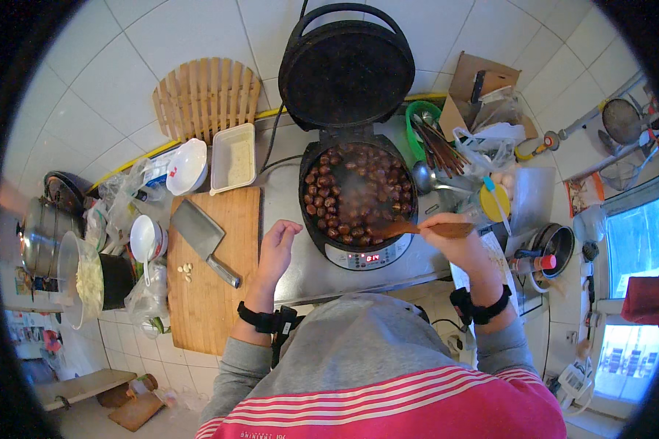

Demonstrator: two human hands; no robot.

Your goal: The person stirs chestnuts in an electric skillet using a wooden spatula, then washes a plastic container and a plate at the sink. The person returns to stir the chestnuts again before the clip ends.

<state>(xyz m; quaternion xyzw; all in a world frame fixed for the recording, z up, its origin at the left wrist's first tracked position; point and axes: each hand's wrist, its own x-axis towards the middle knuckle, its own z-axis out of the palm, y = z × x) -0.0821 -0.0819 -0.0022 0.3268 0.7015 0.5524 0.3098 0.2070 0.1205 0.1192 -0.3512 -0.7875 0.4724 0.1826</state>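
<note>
An electric baking pan (308,225) stands before me with its black lid (346,71) raised against the tiled wall. Round, glossy brown chestnuts (324,189) fill much of it, and steam blurs the middle. My right hand (445,233) grips a wooden spatula (401,228) by its handle, with the blade low over the chestnuts at the pan's near right edge. Nothing is in my left hand (277,247), which hovers left of the pan near the cutting board, its fingers loosely curled and the thumb apart. The lit panel (370,257) faces me at the front.
To the left, a cleaver (206,241) and several peeled garlic cloves (185,270) lie on a wooden cutting board (214,318). A plastic tub (233,159) and white bowl (186,167) stand behind it. A green basket of chopsticks (417,140), ladle (425,176) and yellow-lidded jar (494,202) sit right.
</note>
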